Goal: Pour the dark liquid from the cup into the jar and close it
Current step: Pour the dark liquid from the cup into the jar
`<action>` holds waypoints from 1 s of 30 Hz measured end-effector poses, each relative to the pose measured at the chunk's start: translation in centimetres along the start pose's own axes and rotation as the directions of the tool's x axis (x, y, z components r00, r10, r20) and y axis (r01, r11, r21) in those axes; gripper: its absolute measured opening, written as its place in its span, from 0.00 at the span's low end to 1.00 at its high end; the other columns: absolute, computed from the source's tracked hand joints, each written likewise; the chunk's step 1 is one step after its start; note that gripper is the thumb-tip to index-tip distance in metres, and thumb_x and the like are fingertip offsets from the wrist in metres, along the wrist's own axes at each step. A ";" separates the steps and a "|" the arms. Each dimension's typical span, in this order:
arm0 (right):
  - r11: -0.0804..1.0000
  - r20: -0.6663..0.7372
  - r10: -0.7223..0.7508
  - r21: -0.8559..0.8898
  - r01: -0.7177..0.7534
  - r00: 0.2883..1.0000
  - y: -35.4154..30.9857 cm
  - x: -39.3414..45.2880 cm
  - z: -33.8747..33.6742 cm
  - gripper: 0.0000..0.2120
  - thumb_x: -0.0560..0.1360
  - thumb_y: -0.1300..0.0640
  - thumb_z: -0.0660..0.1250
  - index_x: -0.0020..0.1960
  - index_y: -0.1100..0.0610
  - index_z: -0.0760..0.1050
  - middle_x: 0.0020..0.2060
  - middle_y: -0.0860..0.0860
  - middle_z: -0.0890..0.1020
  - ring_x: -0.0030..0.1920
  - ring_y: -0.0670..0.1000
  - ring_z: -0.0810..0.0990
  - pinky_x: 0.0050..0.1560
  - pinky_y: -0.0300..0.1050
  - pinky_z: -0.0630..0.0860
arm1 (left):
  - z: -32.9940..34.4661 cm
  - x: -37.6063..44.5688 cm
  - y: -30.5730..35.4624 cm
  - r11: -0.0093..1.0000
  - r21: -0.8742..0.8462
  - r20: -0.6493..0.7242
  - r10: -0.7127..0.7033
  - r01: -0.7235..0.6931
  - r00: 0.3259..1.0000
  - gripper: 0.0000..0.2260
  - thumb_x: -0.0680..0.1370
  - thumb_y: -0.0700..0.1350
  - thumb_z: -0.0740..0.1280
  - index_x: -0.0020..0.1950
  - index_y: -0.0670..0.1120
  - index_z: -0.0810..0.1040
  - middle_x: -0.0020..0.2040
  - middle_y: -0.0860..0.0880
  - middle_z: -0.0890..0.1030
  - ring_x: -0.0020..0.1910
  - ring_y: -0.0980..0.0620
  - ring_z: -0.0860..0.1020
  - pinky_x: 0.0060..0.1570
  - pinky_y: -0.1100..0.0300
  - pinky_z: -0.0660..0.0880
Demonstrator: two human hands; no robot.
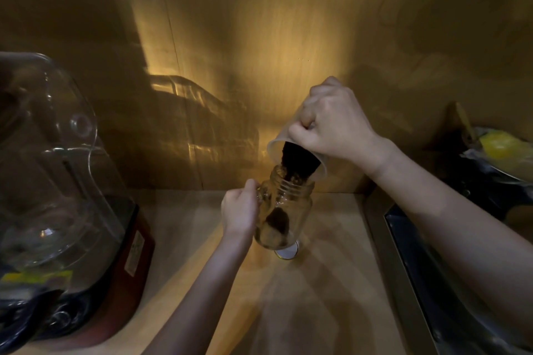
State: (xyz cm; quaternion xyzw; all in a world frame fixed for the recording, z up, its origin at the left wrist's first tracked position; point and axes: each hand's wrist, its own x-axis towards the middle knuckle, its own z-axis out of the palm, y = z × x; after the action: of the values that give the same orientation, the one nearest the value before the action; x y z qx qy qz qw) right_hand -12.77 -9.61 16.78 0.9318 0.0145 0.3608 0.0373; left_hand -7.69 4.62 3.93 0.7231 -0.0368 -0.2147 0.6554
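Both hands work: right hand (334, 121) wraps the tilted cup (300, 153), left hand (240, 207) closed on the jar (285, 210). Keep the stream inside its mouth; pour slowly.

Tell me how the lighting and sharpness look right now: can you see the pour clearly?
Head view: dim, warm light pools on the back wall; the cup and jar are backlit but readable, the dark liquid visibly streaming; the blender at left is soft and stretched by wide-angle distortion.

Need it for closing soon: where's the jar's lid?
Head view, centre: the lid lies flat on the wooden counter, just behind the jar base, partly hidden.
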 end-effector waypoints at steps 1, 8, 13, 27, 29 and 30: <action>1.000 -0.001 -0.002 0.009 0.002 1.000 0.0 0.0 0.0 0.15 0.63 0.60 0.61 0.19 0.61 0.73 0.15 0.54 0.74 0.22 0.54 0.71 0.40 0.42 0.67 | 0.0 0.0 0.0 1.000 -0.001 -0.004 -0.005 0.005 1.000 0.15 0.63 0.53 0.61 0.19 0.47 0.66 0.27 0.45 0.67 0.31 0.46 0.66 0.38 0.51 0.63; 0.998 -0.036 -0.043 0.043 0.044 0.998 0.0 0.3 -0.3 0.16 0.64 0.59 0.59 0.20 0.61 0.74 0.15 0.54 0.74 0.22 0.54 0.71 0.39 0.44 0.70 | 0.0 0.2 -0.2 1.000 -0.029 0.023 -0.005 0.006 1.000 0.18 0.66 0.51 0.62 0.16 0.47 0.68 0.21 0.50 0.67 0.27 0.48 0.65 0.35 0.55 0.63; 0.995 -0.063 -0.092 0.034 0.094 0.994 -0.1 0.5 -0.4 0.14 0.63 0.61 0.61 0.20 0.61 0.74 0.15 0.54 0.74 0.22 0.54 0.71 0.38 0.46 0.72 | -0.1 0.3 0.0 0.999 -0.051 0.031 0.004 -0.002 1.000 0.20 0.69 0.49 0.62 0.16 0.48 0.68 0.21 0.51 0.66 0.26 0.49 0.64 0.32 0.55 0.62; 0.989 -0.076 -0.141 0.024 0.143 0.987 -0.4 0.6 -0.7 0.13 0.63 0.65 0.65 0.19 0.61 0.73 0.15 0.53 0.72 0.22 0.54 0.70 0.38 0.45 0.70 | -0.2 0.2 0.5 0.999 -0.042 -0.004 -0.035 0.035 0.999 0.21 0.70 0.48 0.63 0.16 0.46 0.69 0.19 0.50 0.68 0.28 0.46 0.67 0.37 0.54 0.65; 0.990 -0.087 -0.133 0.023 0.136 0.987 -0.4 0.8 -0.6 0.13 0.62 0.65 0.65 0.19 0.61 0.73 0.15 0.53 0.72 0.22 0.54 0.71 0.38 0.45 0.70 | -0.2 0.0 0.6 0.998 -0.051 -0.011 -0.034 0.034 0.999 0.20 0.70 0.47 0.63 0.17 0.46 0.69 0.21 0.49 0.68 0.28 0.47 0.67 0.36 0.54 0.65; 0.990 -0.086 -0.138 0.026 0.141 0.987 -0.4 0.9 -0.6 0.13 0.62 0.64 0.64 0.19 0.61 0.73 0.15 0.53 0.73 0.22 0.54 0.71 0.38 0.45 0.71 | -0.2 0.0 0.6 0.998 -0.057 -0.008 -0.031 0.031 0.999 0.21 0.71 0.47 0.63 0.17 0.46 0.68 0.21 0.49 0.68 0.28 0.47 0.67 0.36 0.54 0.64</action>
State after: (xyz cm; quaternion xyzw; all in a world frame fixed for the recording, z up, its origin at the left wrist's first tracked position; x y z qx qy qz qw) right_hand -12.55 -9.09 17.79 0.9130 0.0872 0.3959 0.0470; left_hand -7.47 4.71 4.50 0.7058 -0.0165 -0.2225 0.6724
